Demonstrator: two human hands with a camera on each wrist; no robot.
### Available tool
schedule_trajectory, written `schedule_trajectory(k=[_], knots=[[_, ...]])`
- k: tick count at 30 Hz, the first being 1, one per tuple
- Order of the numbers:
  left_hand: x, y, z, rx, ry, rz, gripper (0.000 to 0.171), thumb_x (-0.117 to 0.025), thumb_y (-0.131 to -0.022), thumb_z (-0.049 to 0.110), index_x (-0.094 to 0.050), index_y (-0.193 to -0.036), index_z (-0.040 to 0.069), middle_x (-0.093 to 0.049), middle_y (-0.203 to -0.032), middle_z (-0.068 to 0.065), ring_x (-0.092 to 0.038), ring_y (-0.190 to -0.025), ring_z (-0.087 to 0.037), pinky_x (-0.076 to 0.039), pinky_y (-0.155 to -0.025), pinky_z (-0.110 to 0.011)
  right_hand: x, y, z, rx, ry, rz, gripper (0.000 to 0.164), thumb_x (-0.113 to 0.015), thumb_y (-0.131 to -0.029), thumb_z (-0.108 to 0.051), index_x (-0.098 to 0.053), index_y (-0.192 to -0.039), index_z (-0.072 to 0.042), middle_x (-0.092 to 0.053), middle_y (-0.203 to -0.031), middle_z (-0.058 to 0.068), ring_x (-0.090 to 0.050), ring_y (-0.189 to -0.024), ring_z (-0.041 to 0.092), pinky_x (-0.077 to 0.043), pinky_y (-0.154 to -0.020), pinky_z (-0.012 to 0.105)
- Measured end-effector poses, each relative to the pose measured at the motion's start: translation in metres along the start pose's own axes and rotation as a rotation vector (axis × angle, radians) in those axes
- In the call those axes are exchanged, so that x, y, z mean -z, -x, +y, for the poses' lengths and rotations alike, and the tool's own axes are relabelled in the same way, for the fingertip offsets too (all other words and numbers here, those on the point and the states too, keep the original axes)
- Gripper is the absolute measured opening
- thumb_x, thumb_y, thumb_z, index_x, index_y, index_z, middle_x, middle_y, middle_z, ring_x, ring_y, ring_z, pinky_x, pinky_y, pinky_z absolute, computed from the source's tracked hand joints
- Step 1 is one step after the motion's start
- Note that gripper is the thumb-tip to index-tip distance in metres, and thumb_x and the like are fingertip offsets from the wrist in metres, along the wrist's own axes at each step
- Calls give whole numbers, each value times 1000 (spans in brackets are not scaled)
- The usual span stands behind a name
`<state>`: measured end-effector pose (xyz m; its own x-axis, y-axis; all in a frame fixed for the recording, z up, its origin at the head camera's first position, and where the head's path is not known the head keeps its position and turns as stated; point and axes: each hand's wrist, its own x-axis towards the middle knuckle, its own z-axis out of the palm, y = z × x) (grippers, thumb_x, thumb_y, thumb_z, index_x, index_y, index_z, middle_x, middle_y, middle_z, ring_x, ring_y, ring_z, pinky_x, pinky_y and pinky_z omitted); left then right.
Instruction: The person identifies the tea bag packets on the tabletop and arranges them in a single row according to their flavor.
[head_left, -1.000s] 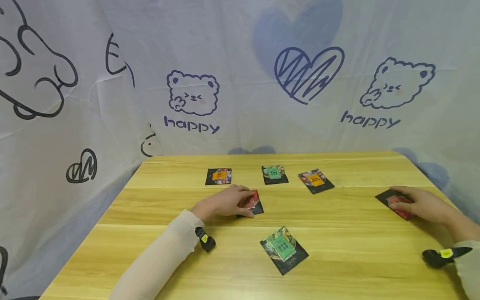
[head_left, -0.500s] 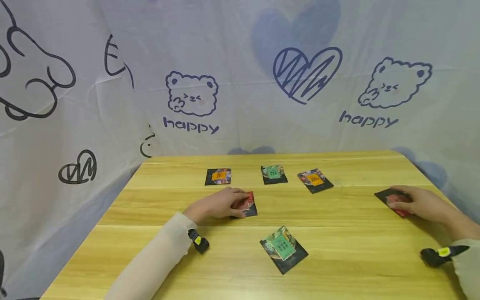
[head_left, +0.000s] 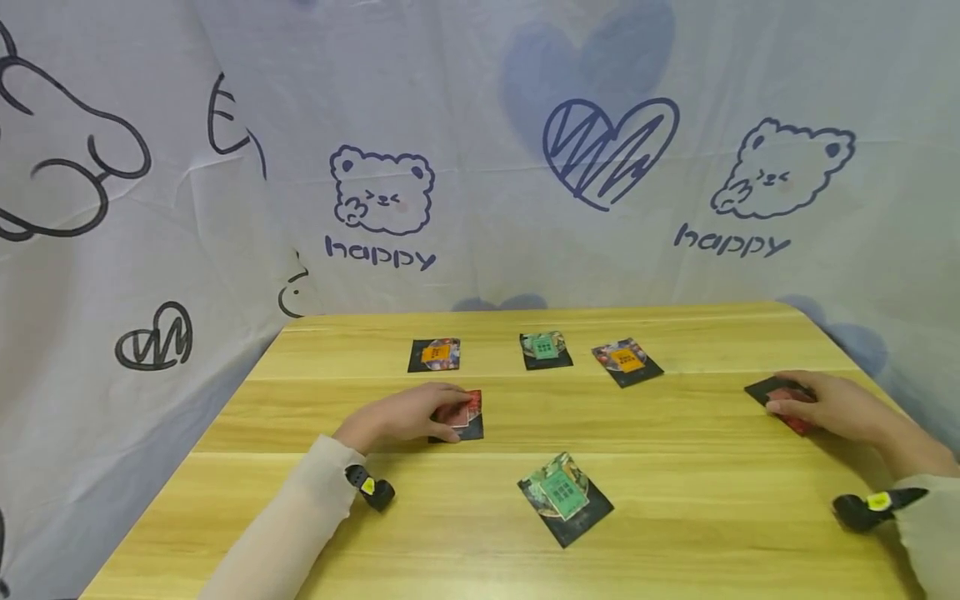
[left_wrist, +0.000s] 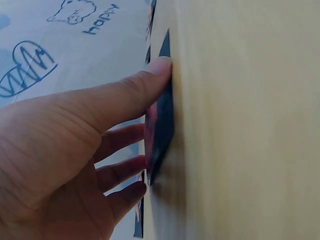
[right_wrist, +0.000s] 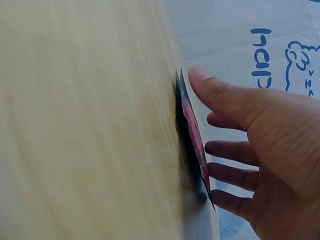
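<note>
Six flat square packets, black with coloured labels, lie on the wooden table (head_left: 645, 492). My left hand (head_left: 408, 415) grips a red-labelled packet (head_left: 472, 421) left of the middle. In the left wrist view, the thumb overlaps the near edge of that packet (left_wrist: 162, 120) and the fingers reach its other side. At the right, my right hand (head_left: 843, 412) spans a second red-labelled packet (head_left: 783, 400). Its fingers touch this packet's edge (right_wrist: 194, 135) in the right wrist view, while the thumb looks slightly apart from it.
Along the back are an orange-labelled packet (head_left: 435, 356), a green-labelled packet (head_left: 546, 350) and another orange-labelled packet (head_left: 628, 362). A second green-labelled packet (head_left: 565, 498) lies near the front. Behind the table hangs a white cloth (head_left: 480, 250) with drawings.
My left hand has slid its red-labelled packet leftward and slightly toward me across the table. The right hand and its packet have stayed in place; the head view has shifted slightly.
</note>
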<state>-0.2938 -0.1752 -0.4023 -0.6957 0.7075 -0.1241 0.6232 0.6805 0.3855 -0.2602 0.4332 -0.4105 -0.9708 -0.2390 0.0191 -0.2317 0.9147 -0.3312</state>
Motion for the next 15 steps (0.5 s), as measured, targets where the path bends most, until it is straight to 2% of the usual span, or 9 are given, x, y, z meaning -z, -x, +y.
schedule_trajectory(k=[2, 6, 10, 15], knots=[[1, 4, -4, 1, 20, -12, 64, -70, -91, 32, -45, -147, 12, -50, -141, -3, -51, -115, -15, -45, -95, -34, -1, -1, 1, -6, 6, -10, 78, -66, -92, -45, -44, -137, 15, -50, -123, 43, -50, -108, 58, -44, -83, 64], [4, 13, -7, 32, 65, -16, 65, -71, -91, 30, -44, -148, 12, -45, -147, -6, -45, -130, -22, -40, -105, -39, -2, -1, 2, 2, 62, -10, 84, -67, -90, -49, -44, -135, 18, -51, -121, 43, -51, -107, 59, -45, -82, 64], [4, 19, -8, 69, 101, 11, 67, -73, -89, 32, -46, -147, 12, -46, -146, -7, -45, -131, -24, -39, -107, -42, 0, 0, 0, 6, 122, -7, 85, -68, -89, -50, -45, -133, 20, -52, -118, 44, -51, -104, 60, -45, -81, 64], [4, 24, -11, 133, 90, 53, 72, -76, -85, 39, -48, -145, 12, -44, -147, -8, -42, -134, -26, -35, -109, -43, 2, 0, -2, -1, 84, -29, 85, -68, -90, -46, -41, -133, 22, -49, -121, 45, -49, -107, 61, -44, -84, 65]])
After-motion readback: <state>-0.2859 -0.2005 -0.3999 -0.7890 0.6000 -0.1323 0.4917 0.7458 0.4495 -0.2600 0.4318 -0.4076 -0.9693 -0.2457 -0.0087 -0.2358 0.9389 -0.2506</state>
